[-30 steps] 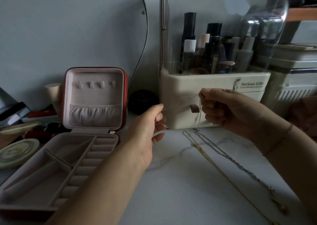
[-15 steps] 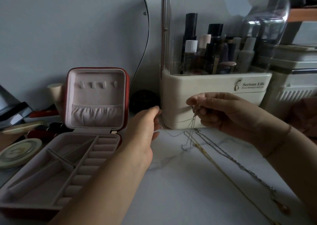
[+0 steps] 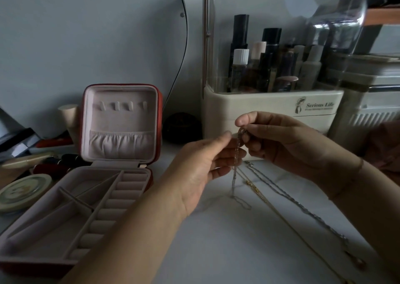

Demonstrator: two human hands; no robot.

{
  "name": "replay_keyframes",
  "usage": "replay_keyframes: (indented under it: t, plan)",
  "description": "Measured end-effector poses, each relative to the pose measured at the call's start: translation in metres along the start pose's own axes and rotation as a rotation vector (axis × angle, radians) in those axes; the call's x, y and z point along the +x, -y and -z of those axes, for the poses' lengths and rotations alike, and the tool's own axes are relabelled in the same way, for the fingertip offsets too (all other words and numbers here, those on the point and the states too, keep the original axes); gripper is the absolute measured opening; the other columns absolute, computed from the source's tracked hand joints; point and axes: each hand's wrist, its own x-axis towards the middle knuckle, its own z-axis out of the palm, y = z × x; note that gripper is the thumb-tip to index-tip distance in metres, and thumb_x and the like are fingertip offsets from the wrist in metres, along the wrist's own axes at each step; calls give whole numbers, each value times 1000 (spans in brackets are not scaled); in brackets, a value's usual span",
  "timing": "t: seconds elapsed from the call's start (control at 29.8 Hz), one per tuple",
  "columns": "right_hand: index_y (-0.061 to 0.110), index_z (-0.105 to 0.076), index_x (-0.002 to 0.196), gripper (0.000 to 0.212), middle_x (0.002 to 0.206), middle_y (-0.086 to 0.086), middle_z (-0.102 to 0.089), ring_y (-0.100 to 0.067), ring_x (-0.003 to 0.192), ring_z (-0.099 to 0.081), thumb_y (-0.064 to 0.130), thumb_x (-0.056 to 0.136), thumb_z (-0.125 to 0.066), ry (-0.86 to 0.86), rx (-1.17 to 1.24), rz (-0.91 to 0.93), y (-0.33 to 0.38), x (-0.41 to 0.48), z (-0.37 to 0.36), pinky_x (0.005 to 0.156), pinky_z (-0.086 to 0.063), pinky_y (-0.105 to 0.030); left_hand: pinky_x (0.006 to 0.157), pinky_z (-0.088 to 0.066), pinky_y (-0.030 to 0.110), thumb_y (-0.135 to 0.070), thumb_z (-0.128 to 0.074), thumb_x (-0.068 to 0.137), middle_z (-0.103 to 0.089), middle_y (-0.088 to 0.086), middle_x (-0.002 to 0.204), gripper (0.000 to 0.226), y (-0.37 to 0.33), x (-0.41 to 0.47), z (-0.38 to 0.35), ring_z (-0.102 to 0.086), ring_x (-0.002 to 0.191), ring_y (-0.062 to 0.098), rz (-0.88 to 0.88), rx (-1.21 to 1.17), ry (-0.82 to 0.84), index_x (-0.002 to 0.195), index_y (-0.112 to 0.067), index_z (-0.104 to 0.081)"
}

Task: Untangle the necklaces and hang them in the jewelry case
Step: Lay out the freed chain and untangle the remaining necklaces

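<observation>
Case (image 3: 121, 130) open at left on table (image 3: 216, 253), red outside, pale pink lining. Lid stands upright: row of small hooks near its top, gathered pocket across the lower half. Base lies flat in front: slanted dividers make a few bins on the left, a column of ring rolls runs down the right. No chain hangs on the hooks yet.

Organizer (image 3: 270, 110), cream base under a clear dome, sits behind the hands. Inside it, bottles (image 3: 240, 67) and tubes stand upright, packed close, black, white and beige caps.

Right hand (image 3: 285, 143) is raised in front of the organizer and pinches the top of the thin chain (image 3: 236, 164) between thumb and fingers. The chain hangs straight down and its lower loop rests on the table. Left hand (image 3: 203, 166) is just beside it, palm up, thumb out, fingertips at the chain. Cannot tell if it grips or only touches.

Gold chain (image 3: 257, 190) and silver chain (image 3: 303, 210) lie on the table under the right forearm, side by side, running diagonally to the lower right. The far ends are blurred.

Tin (image 3: 21, 192), round, is left of the case base. Dark round thing (image 3: 181, 127) sits between case lid and organizer. Drawer box (image 3: 368, 101) is right of the organizer, partly hidden by the dome.
</observation>
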Motion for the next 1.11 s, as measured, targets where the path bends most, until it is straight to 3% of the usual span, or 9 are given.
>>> replay_keyframes:
  t: [0.17,0.3,0.47,0.6,0.74,0.87,0.97,1.11]
  plan:
    - [11,-66,94,17,75,-7,-59,-9,59,-50,9,83,-55,-29,22,10,0,1,4,54,-45,-17,78,-47,24,-30,-67,66,-74,3,80,22,0,-2,0,-68,78,10,-54,10,43,82,-17,-75]
    - [12,-68,93,16,74,-6,-58,-9,59,-49,10,81,-57,-29,28,-1,-1,2,6,54,-44,-17,79,-47,23,-20,-67,75,-74,3,80,14,1,-2,0,-67,79,9,-54,29,35,86,-15,-73]
    - [11,-66,95,19,66,-1,-48,-7,52,-37,12,81,-54,-40,3,-34,-1,3,5,47,-32,-17,79,-49,25,-19,-65,81,-73,1,79,8,4,0,1,-65,82,12,-59,34,-30,83,-14,-71]
    - [8,-68,96,20,63,1,-44,-8,55,-32,20,81,-67,-59,-171,-50,0,0,3,49,-30,-17,82,-51,28,-21,-65,81,-70,0,78,9,5,1,2,-65,80,11,-75,6,-51,82,-13,-70]
    - [5,-69,94,28,65,-3,-56,-11,55,-36,21,72,-66,-94,-416,-82,-1,-1,1,53,-32,-22,82,-50,28,-19,-64,84,-71,-3,75,8,5,3,3,-65,80,9,-86,6,-57,83,-14,-70]
    - [6,-70,88,25,65,-5,-57,-11,55,-39,23,70,-66,-118,-459,-85,-1,-1,0,53,-34,-22,80,-51,26,-17,-63,85,-71,-3,73,9,6,3,3,-65,80,9,-92,21,-62,86,-12,-71]
    - [6,-69,88,22,62,-4,-51,-10,54,-38,23,73,-65,-83,-490,-87,-1,-2,-1,50,-36,-18,82,-51,27,-17,-61,87,-69,-3,71,12,6,3,2,-63,78,9,-102,43,-62,87,-9,-70]
    - [6,-68,93,11,72,-12,-53,-12,58,-41,11,87,-59,-65,-596,-82,-2,-1,-3,53,-38,-20,79,-50,27,-18,-62,87,-68,0,72,11,8,3,0,-63,79,12,-88,14,-73,81,-12,-68]
